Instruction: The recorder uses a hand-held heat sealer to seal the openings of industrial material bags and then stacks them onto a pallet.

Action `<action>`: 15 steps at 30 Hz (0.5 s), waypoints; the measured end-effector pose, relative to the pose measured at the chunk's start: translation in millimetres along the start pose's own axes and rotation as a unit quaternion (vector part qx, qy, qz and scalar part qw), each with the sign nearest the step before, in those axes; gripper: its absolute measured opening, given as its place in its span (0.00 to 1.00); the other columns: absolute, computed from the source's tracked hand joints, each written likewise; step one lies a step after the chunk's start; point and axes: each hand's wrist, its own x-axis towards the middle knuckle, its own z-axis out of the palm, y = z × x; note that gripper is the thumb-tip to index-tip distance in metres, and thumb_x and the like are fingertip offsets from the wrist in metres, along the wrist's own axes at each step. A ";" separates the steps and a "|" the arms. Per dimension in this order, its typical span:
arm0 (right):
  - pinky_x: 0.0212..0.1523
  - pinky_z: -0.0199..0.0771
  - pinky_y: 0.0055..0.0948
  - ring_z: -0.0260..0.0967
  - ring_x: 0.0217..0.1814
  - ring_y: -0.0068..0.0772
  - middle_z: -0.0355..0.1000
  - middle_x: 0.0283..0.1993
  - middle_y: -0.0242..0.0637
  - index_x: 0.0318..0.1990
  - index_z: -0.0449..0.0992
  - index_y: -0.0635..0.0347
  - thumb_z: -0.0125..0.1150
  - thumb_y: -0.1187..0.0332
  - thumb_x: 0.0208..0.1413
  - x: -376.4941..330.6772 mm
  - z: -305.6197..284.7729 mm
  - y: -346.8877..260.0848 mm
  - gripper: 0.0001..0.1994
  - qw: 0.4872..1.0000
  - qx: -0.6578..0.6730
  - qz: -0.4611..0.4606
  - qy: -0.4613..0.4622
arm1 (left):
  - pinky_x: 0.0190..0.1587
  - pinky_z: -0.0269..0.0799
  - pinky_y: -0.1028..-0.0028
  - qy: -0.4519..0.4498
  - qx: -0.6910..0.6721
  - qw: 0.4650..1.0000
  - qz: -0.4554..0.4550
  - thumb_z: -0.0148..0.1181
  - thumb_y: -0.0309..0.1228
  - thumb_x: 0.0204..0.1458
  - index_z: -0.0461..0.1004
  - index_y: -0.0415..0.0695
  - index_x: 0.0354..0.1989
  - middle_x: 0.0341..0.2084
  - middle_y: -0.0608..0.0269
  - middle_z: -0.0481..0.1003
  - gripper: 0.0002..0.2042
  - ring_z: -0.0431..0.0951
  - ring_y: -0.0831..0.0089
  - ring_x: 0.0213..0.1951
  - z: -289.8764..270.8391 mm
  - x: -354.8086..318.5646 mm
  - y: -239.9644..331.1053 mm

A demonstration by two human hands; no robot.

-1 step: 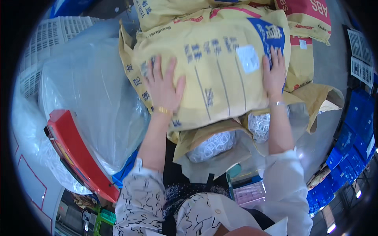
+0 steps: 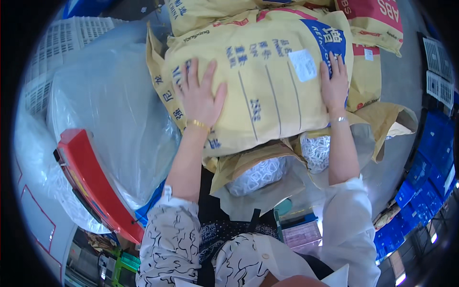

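Observation:
A large, full tan sack [image 2: 239, 115] with dark printing, ruled lines and a blue corner panel lies in front of me. My left hand [image 2: 200, 98] rests flat on its left side, fingers spread. On its right side, partly over the blue panel, lies my right hand [image 2: 334, 85], fingers stretched out. Just below the sack's near edge stands an opened paper bag [image 2: 258, 205] holding white, looped plastic pieces [image 2: 260, 177]. Beside it, partly behind my right forearm, more such white pieces [image 2: 316, 152] show in another opened bag.
Further tan sacks [image 2: 201, 14] and a red-and-tan sack [image 2: 373, 24] lie beyond. A big clear plastic bag [image 2: 110, 95], a white crate [image 2: 76, 38] and a red machine part [image 2: 98, 182] are at left. Blue bins [image 2: 425, 177] line the right; a pink crate [image 2: 302, 234] sits near me.
Both hands stay flat on the sack. The sack's surface and the hands have shifted very slightly in the view; nothing has been taken hold of or let go.

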 end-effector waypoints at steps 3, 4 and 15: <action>0.70 0.49 0.45 0.49 0.73 0.50 0.52 0.71 0.51 0.66 0.64 0.49 0.49 0.54 0.64 14.7 5.8 15.9 0.25 0.999 0.021 0.004 -0.032 | 0.64 0.38 0.34 -0.018 0.006 1.000 -0.019 0.54 0.48 0.53 0.63 0.62 0.65 0.69 0.54 0.51 0.29 0.44 0.43 0.70 4.3 13.7 6.6; 0.70 0.46 0.50 0.47 0.74 0.51 0.51 0.73 0.45 0.67 0.62 0.45 0.47 0.50 0.63 -6.2 7.1 29.5 0.27 1.000 0.011 0.010 -0.017 | 0.65 0.37 0.34 -0.033 -0.010 0.999 -0.015 0.55 0.48 0.52 0.62 0.63 0.65 0.70 0.55 0.51 0.29 0.43 0.44 0.70 7.7 7.2 6.0; 0.72 0.43 0.45 0.45 0.74 0.54 0.50 0.73 0.48 0.68 0.60 0.46 0.47 0.53 0.64 -43.2 31.3 29.0 0.26 1.000 -0.005 0.003 0.017 | 0.64 0.39 0.33 -0.011 -0.006 1.000 -0.020 0.56 0.46 0.51 0.63 0.64 0.64 0.69 0.57 0.50 0.28 0.44 0.47 0.70 22.8 -36.6 -2.1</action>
